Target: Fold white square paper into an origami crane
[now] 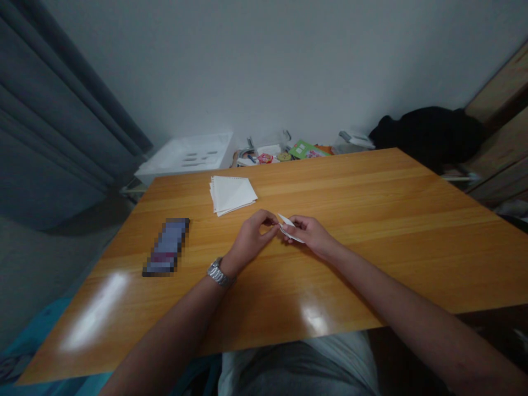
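Both hands meet at mid-desk: the left hand (251,237) and right hand (310,233) each pinch a small folded white paper (289,227) just above the wooden desk (371,220). A stack of white sheets (231,193) lies beyond, a blurred dark phone (167,247) to the left. A white tray (187,154), colourful clutter with unreadable print (289,153) and a black bag (429,135) line the far wall.

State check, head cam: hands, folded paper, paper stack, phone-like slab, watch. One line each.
Left hand: fingertips pinched on the folded paper's left end.
Right hand: closed around the folded paper's right side.
Folded paper: small, creased, held just above the table.
Paper stack: flat on the table, sheets slightly fanned, untouched.
Dark slab: flat on the table, blurred, apart from both hands.
Wristwatch: on the left wrist.
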A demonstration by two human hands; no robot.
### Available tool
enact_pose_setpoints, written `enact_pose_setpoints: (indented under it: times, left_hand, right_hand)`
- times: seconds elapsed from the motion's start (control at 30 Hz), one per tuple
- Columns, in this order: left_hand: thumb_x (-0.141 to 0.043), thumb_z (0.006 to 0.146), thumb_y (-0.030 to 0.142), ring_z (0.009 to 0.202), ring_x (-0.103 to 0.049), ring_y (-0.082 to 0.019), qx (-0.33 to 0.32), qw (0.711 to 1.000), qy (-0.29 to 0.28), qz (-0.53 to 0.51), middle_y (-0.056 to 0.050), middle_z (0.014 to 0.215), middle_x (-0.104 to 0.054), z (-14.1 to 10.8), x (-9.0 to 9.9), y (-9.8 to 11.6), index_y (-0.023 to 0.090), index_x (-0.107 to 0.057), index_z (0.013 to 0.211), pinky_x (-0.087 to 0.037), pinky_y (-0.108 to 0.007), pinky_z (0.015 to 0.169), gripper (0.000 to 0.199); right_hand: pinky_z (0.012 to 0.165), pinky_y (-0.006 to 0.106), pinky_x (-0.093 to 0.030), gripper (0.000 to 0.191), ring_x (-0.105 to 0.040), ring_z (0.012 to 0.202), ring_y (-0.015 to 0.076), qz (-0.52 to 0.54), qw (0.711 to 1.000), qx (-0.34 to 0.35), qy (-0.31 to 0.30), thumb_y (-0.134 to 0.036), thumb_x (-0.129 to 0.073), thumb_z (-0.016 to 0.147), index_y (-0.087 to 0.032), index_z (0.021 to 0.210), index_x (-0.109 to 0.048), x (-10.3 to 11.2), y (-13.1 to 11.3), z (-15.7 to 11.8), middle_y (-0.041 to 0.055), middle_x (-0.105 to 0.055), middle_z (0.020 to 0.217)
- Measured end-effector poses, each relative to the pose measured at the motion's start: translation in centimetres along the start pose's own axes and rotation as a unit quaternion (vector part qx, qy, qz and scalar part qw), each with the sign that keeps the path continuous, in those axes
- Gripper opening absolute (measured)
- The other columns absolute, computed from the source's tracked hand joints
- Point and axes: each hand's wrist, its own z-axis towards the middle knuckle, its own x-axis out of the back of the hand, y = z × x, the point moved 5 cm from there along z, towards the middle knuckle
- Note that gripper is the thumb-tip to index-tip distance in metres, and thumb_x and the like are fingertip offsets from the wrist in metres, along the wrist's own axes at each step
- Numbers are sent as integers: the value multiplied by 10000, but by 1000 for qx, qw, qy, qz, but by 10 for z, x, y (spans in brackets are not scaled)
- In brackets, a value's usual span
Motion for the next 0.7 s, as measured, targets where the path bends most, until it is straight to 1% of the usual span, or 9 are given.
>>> enact_pose_setpoints:
  times: [0.13,0.27,0.37,0.47,0.6,0.7]
  left_hand:
    - [-653,916,263,822,-607,-166,-31,999,5,44,-33,871,-650,0,0,10,193,-626,906,-474,-290,754,75]
    - [-644,921,241,822,-595,-168,-48,997,7,55,-29,864,-640,0,-1,16,202,-636,922,-464,-287,748,40]
    - [-650,919,243,821,-602,-169,-43,998,11,53,-27,864,-650,-1,-2,16,209,-648,932,-465,-286,747,37]
    - [-651,915,244,805,-599,-169,-34,997,30,57,-25,851,-647,-2,-1,16,209,-657,906,-465,-286,739,37]
    - [-659,900,227,789,-592,-165,-27,997,56,51,-21,828,-632,-3,-3,16,204,-653,843,-465,-281,729,62]
    - [-657,903,234,806,-613,-166,-13,998,66,13,-29,849,-652,-5,-5,14,202,-660,845,-493,-286,757,66]
  right_hand:
    - [688,298,-491,429,-619,691,149,-14,1000,14,9,-572,-760,781,-157,869,-690,-2,-3,-1,40,-686,784]
    - [679,288,-453,404,-584,700,150,-52,997,42,34,-557,-759,779,-167,847,-681,0,-9,-1,15,-658,762]
    - [680,284,-427,367,-561,717,155,-110,990,73,50,-538,-734,809,-178,867,-694,2,-13,-1,10,-655,784]
    - [684,286,-425,341,-557,731,166,-147,983,92,59,-527,-703,839,-189,889,-703,3,-13,-1,13,-662,803]
    - [679,281,-421,316,-557,735,171,-165,978,103,73,-508,-697,848,-196,894,-707,3,-13,-1,11,-663,801]
    - [660,275,-412,303,-544,717,166,-170,976,110,84,-495,-693,855,-195,890,-704,4,-15,-2,7,-652,784]
